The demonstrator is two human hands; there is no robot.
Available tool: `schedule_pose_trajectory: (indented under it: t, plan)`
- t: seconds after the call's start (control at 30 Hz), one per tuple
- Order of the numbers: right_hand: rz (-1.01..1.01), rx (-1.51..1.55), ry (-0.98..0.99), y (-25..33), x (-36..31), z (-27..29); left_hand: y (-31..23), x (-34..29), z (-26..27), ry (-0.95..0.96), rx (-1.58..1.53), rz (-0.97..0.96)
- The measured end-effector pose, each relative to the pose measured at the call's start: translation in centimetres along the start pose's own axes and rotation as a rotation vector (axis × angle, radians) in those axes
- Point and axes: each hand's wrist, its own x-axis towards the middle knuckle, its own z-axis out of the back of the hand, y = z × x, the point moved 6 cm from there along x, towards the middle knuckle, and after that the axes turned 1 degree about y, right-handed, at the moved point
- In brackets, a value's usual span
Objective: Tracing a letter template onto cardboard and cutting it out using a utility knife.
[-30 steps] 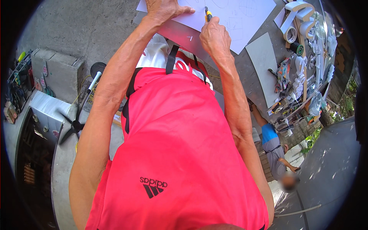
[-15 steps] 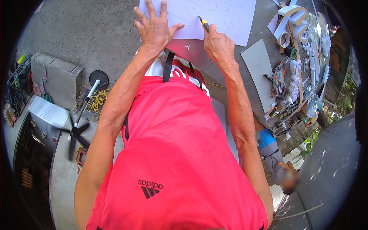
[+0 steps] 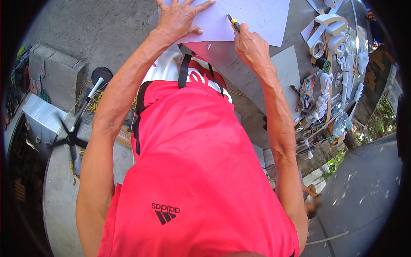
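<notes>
A large white sheet (image 3: 265,21) with thin drawn lines lies on the grey table at the top of the view. My left hand (image 3: 179,19) rests on its left part, palm down with fingers spread. A yellow-and-black utility knife (image 3: 234,24) is gripped in my right hand (image 3: 251,46), and its tip meets the sheet near a curved line. Just off the sheet's near edge, between my hands, sits a small white T-shaped scrap (image 3: 208,46).
On the table's right are a grey panel (image 3: 286,66), a tape roll (image 3: 317,49), curved white cut-out shapes (image 3: 333,22) and heaped offcuts. A black-bladed fan (image 3: 72,138) and yellow cord (image 3: 97,103) are at left. Another person (image 3: 311,201) is partly hidden beyond my right arm.
My left hand's fingers have spread wider on the sheet. My right hand and the knife appear slightly farther right. The whole view has shifted, and my arm now hides more of the other person.
</notes>
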Motion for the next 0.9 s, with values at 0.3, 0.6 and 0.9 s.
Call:
schedule_pose_trajectory:
  t: [0.3, 0.6, 0.9]
  plan:
    - [-0.035, 0.028, -0.026, 0.4, -0.2, -0.9, 0.2, 0.1, 0.3, 0.014, -0.066, 0.048]
    - [-0.071, 0.061, 0.006, 0.9, -0.6, -0.8, 0.2, 0.1, 0.2, 0.026, -0.066, 0.049]
    - [-0.148, 0.126, 0.020, 1.6, -1.1, -1.1, 0.3, 0.2, 0.0, 0.031, -0.070, 0.051]
